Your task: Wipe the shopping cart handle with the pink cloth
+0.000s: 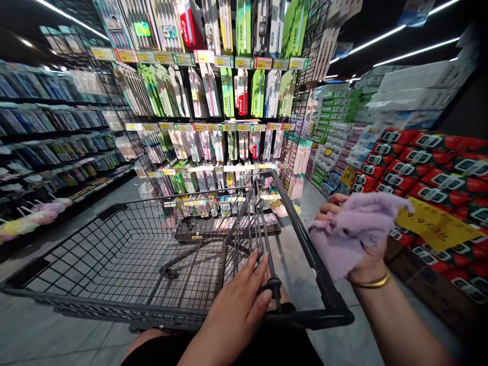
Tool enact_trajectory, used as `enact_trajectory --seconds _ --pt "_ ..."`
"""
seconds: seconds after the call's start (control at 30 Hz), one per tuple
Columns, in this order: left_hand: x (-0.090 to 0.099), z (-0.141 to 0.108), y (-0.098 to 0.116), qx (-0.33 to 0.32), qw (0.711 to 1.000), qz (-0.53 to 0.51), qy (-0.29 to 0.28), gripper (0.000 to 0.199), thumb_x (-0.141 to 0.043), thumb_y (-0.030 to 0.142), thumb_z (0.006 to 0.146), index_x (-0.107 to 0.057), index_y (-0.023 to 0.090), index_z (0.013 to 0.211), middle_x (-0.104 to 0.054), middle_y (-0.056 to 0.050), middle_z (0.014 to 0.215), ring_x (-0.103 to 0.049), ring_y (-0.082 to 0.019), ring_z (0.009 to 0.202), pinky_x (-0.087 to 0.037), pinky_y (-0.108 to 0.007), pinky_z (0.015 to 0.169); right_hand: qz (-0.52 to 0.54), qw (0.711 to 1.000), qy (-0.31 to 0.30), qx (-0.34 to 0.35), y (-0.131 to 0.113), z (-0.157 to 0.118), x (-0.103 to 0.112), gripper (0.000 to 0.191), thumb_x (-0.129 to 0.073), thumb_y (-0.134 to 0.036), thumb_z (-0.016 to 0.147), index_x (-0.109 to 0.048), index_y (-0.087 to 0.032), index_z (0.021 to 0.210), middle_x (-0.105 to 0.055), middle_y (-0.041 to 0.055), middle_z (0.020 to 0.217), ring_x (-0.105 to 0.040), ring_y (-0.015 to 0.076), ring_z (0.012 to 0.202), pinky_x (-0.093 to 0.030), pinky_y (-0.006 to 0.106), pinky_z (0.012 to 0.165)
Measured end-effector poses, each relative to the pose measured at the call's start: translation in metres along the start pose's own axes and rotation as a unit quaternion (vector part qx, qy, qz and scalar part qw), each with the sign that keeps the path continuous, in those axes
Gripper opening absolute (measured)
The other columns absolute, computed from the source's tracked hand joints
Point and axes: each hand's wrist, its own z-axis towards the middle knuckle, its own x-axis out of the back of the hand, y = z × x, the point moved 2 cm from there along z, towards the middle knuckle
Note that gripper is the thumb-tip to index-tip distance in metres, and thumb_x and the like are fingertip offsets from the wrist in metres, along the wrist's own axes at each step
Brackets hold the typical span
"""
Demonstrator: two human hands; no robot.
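A dark wire shopping cart stands sideways in front of me, its handle toward the right. My left hand lies over the wires at the cart's handle end, fingers stretched out and slightly apart. To the right of the handle, my right hand is raised with a crumpled lilac cloth bunched in it. Fingers curl round the cloth's left side, and a gold bangle is on that wrist. The cloth hangs down close to the handle.
A rack of packaged toothbrushes stands behind the cart. Red packs are stacked at right with a yellow price sign. Long shelves of packets run along the left, with pastel puffs at their near end.
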Motion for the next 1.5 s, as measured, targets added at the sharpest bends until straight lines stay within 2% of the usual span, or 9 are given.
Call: enact_trajectory --seconds 0.17,0.37,0.63,0.87,1.07,1.13,1.2,1.3,1.5 --pt "-0.001 0.004 0.001 0.000 1.000 0.006 0.007 0.060 -0.030 0.050 0.102 -0.008 0.038 0.156 -0.012 0.001 0.164 -0.026 -0.021 0.148 -0.036 -0.041 0.116 -0.029 0.998 0.053 0.009 0.014 0.013 -0.008 0.032 -0.064 -0.051 0.084 -0.068 -0.033 0.110 -0.067 0.0028 0.118 -0.061 0.0256 0.112 -0.041 0.049 0.108" --pt "-0.003 0.001 0.001 0.000 1.000 0.007 0.012 0.060 -0.032 0.048 0.102 -0.009 0.038 0.156 -0.014 0.001 0.164 -0.028 -0.021 0.147 -0.038 -0.039 0.114 -0.194 0.971 -0.129 0.053 0.026 -0.012 -0.008 0.038 -0.070 -0.037 0.082 -0.066 -0.030 0.120 -0.046 0.0067 0.148 -0.043 0.0274 0.137 -0.035 0.045 0.114" --pt "-0.003 0.010 0.002 0.014 1.000 0.006 0.012 0.059 -0.030 0.047 0.102 -0.009 0.038 0.156 -0.013 0.000 0.164 -0.028 -0.021 0.147 -0.037 -0.040 0.115 -0.265 0.957 -0.097 0.072 0.047 0.076 -0.015 0.033 -0.066 -0.024 0.079 -0.068 -0.024 0.113 -0.061 0.0083 0.128 -0.053 0.0240 0.124 -0.035 0.048 0.113" --pt "-0.002 0.004 0.001 0.010 1.000 -0.019 0.008 0.059 -0.034 0.050 0.101 -0.015 0.040 0.155 -0.013 0.002 0.164 -0.029 -0.022 0.147 -0.036 -0.042 0.116 -0.255 0.936 -0.237 0.056 0.022 0.011 -0.006 0.036 -0.061 -0.021 0.086 -0.066 -0.032 0.120 -0.053 0.0050 0.141 -0.048 0.0250 0.131 -0.038 0.046 0.113" --pt "0.001 0.002 0.004 0.016 0.999 -0.027 -0.008 0.055 -0.030 0.053 0.101 -0.031 0.035 0.153 -0.012 -0.002 0.164 -0.032 -0.024 0.146 -0.037 -0.042 0.115 -0.352 0.927 -0.049 0.120 0.034 0.069 -0.014 0.043 -0.052 -0.007 0.079 -0.068 -0.025 0.115 -0.058 0.0084 0.130 -0.049 0.0259 0.127 -0.033 0.051 0.114" --pt "0.002 0.003 0.006 0.015 1.000 -0.023 0.004 0.055 -0.030 0.054 0.100 -0.035 0.033 0.151 -0.015 -0.004 0.164 -0.032 -0.025 0.146 -0.036 -0.044 0.115 -0.359 0.913 -0.093 0.170 0.023 0.084 -0.040 0.047 -0.048 -0.002 0.076 -0.068 -0.023 0.113 -0.058 0.0085 0.128 -0.049 0.0239 0.126 -0.035 0.048 0.112" --pt "0.003 0.004 0.008 0.022 1.000 -0.011 0.019 0.054 -0.031 0.055 0.100 -0.042 0.032 0.148 -0.031 -0.005 0.160 -0.039 -0.027 0.142 -0.039 -0.046 0.113 -0.336 0.864 -0.306 0.217 0.006 0.079 -0.075 0.047 -0.048 0.001 0.076 -0.068 -0.024 0.111 -0.061 0.0056 0.122 -0.054 0.0201 0.119 -0.039 0.040 0.108" --pt "0.004 0.004 0.011 0.028 0.999 -0.007 0.018 0.051 -0.029 0.055 0.100 -0.054 0.032 0.139 -0.061 -0.005 0.137 -0.056 -0.026 0.126 -0.047 -0.043 0.104 -0.323 0.706 -0.590 0.223 -0.008 0.061 -0.114 0.037 -0.053 -0.001 0.078 -0.070 -0.023 0.102 -0.067 0.0030 0.105 -0.060 0.0168 0.103 -0.047 0.030 0.095" --pt "0.005 0.003 0.009 0.036 0.999 -0.027 0.014 0.058 -0.025 0.061 0.098 -0.049 0.035 0.143 -0.027 -0.009 0.161 -0.057 -0.031 0.126 -0.046 -0.049 0.103 -0.622 0.590 -0.495 0.139 0.020 0.121 -0.150 0.017 -0.059 -0.009 0.081 -0.074 -0.016 0.086 -0.071 0.0124 0.092 -0.065 0.0237 0.091 -0.044 0.044 0.097"
